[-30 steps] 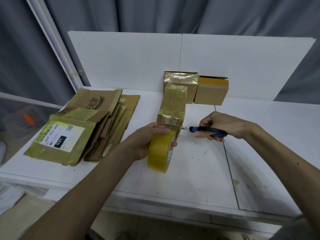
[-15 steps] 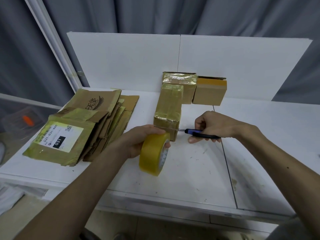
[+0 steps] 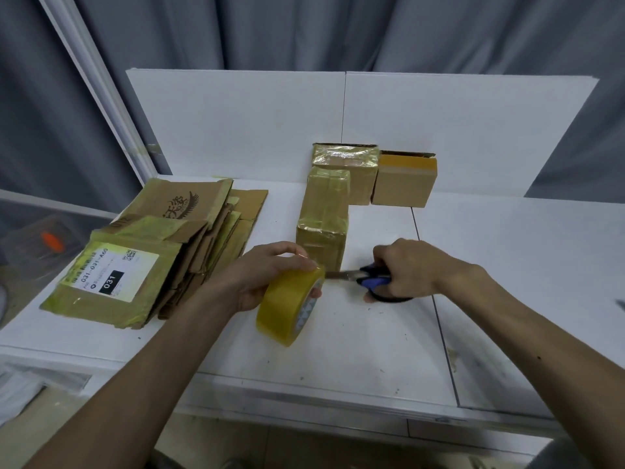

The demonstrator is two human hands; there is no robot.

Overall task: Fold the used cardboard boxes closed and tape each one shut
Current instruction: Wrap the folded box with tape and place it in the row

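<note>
The white worktop (image 3: 507, 265) fills the middle of the frame. At centre left lies one stack of flattened cardboard boxes (image 3: 162, 252), the top one bearing a white label. Three taped boxes sit at upper centre: a long box (image 3: 324, 214) running toward the camera, a second box (image 3: 358, 177) behind it against the white back panel, and a third box (image 3: 404, 184) just to the right of that one.

Both forearms reach in from the bottom corners. The left hand (image 3: 267, 275), back upward, holds one yellow tape roll (image 3: 287, 306) on edge just in front of the long box's near end; its fingers (image 3: 304, 258) curl over the top of the roll and the thumb presses near the core.

The right hand (image 3: 409, 269), knuckles up, grips one pair of blue-handled scissors (image 3: 372, 280), fingers wrapped through the handles. The blades point left, their tips meeting the roll's upper rim beside the left fingers. Whether a strip of tape lies between the blades cannot be told.
</note>
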